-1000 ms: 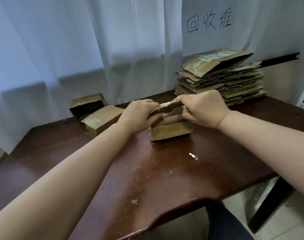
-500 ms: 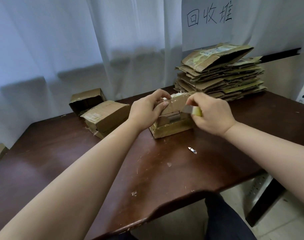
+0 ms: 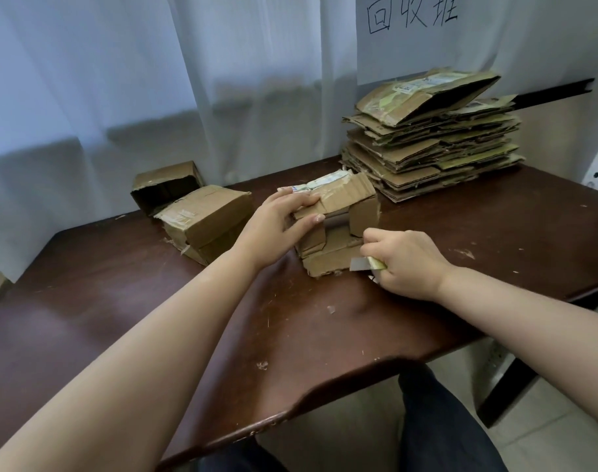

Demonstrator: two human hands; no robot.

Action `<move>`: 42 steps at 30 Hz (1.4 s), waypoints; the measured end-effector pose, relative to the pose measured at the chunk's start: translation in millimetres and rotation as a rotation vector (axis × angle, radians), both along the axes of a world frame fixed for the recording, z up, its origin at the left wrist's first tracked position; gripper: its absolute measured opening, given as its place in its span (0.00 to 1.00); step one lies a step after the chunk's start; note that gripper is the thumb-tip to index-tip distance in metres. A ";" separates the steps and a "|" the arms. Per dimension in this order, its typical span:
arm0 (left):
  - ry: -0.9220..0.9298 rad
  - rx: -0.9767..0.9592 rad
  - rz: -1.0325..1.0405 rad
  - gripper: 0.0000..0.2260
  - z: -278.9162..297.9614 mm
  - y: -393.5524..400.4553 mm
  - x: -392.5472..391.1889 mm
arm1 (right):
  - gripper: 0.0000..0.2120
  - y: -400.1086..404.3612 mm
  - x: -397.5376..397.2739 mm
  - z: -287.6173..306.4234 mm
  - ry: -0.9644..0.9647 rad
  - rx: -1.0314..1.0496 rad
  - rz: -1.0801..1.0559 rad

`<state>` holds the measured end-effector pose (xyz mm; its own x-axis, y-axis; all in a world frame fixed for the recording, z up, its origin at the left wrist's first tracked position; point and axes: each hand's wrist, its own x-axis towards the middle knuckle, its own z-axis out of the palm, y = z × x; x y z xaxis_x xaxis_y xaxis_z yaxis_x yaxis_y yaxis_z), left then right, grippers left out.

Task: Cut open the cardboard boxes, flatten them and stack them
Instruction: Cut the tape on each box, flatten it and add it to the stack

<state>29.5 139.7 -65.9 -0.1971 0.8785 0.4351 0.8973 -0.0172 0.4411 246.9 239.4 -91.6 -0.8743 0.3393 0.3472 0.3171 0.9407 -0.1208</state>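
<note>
A small cardboard box (image 3: 342, 226) lies on its side mid-table, its front flaps spread open toward me. My left hand (image 3: 280, 223) grips the upper left flap, thumb underneath and fingers over the top. My right hand (image 3: 406, 264) sits on the table by the box's lower right corner and holds a small utility knife (image 3: 367, 264) with a yellow-green handle, its blade pointing left at the bottom flap. A tall stack of flattened cardboard (image 3: 430, 141) stands at the back right.
Two more boxes lie at the back left: a taped one (image 3: 205, 223) and an open dark one (image 3: 164, 187) behind it. White curtains hang behind the dark wooden table (image 3: 154, 318). A paper sign (image 3: 410, 25) hangs above the stack. Cardboard scraps dot the tabletop.
My right hand has come down from the box's top to its lower right corner with the knife. The front flaps have opened out. My left hand stays on the upper flap.
</note>
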 end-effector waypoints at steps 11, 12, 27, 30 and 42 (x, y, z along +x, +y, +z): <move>0.072 0.050 0.267 0.16 -1.6 21.2 36.4 | 0.13 -1.0 1.1 15.1 0.430 -0.378 -0.437; 0.059 0.052 0.272 0.16 -1.7 22.9 38.4 | 0.18 -1.4 -2.4 17.0 0.447 -0.393 -0.486; 0.025 0.011 0.216 0.19 -3.3 15.7 38.2 | 0.28 -8.2 -35.1 11.3 0.416 -0.382 -0.607; 0.032 -0.009 0.196 0.21 -0.6 14.8 39.3 | 0.19 0.6 -19.8 8.7 0.472 -0.484 -0.541; -0.270 -0.052 0.011 0.37 5.9 -23.2 19.0 | 0.07 25.8 -2.0 3.6 0.617 -1.003 -0.279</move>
<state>48.5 116.5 -60.0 -0.3095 0.8955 0.3199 0.7469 0.0208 0.6646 244.9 265.1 -88.0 -0.5081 0.8472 0.1551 0.1256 0.2511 -0.9598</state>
